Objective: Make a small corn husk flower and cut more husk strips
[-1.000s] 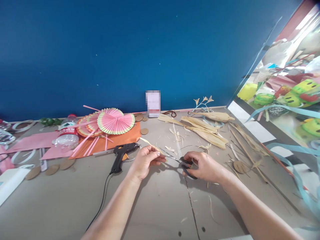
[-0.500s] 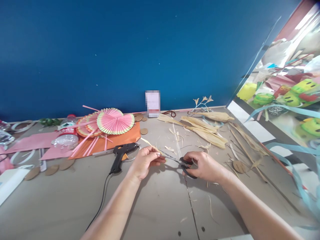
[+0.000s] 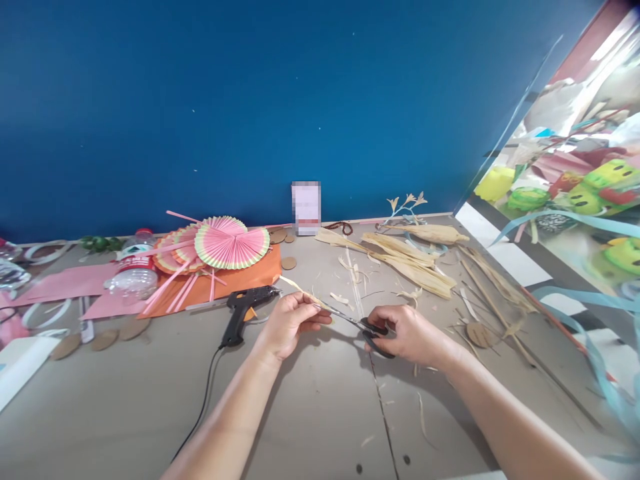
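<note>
My left hand (image 3: 287,323) pinches a thin pale strip of dried husk (image 3: 296,285) that slants up to the left over the table. My right hand (image 3: 407,333) is closed on the black handles of a pair of scissors (image 3: 361,325). The scissor blades point left and meet the strip right at my left fingertips. A black glue gun (image 3: 242,308) lies just left of my left hand, its cord trailing toward me.
Dried husks and stalks (image 3: 407,259) are piled at the back right, with scraps around them. Pink folded paper fans (image 3: 227,244) lie on orange paper at the back left, beside a plastic bottle (image 3: 134,272). Cardboard discs (image 3: 103,339) sit at the left. A blue wall stands behind.
Almost nothing differs. The scissors and both hands have shifted only slightly around the strip.
</note>
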Available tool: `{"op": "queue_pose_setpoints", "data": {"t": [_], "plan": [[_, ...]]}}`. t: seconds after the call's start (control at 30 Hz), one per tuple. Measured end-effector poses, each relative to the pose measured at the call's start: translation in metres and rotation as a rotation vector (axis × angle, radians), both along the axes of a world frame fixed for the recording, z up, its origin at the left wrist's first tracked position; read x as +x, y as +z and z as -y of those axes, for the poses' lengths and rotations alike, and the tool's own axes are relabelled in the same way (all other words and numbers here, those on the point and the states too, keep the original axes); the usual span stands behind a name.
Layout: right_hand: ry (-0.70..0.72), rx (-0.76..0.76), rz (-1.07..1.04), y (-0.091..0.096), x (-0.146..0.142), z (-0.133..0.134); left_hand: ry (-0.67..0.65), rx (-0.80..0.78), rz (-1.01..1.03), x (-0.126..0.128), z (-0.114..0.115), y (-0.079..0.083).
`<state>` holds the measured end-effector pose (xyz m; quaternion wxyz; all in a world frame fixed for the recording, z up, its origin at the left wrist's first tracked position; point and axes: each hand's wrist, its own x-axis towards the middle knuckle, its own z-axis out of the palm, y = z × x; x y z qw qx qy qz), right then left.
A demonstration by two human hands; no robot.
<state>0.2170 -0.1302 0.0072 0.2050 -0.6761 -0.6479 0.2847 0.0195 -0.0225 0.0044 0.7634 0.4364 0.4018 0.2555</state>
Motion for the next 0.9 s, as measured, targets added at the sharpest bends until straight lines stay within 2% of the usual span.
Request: {"op": "queue_pose_setpoints", "data": {"t": [0.47,0.9], "plan": [[-0.028,-0.019,-0.051,-0.0023,-0.0001,0.0009,0.001,0.011,0.002,0.0002,0.0001,0.0018],[-0.034,-0.011,0.02,0.0004,-0.0043,0.0009,-0.011,0.04,-0.034,0.0004,0.0006,-0.0024]]}}
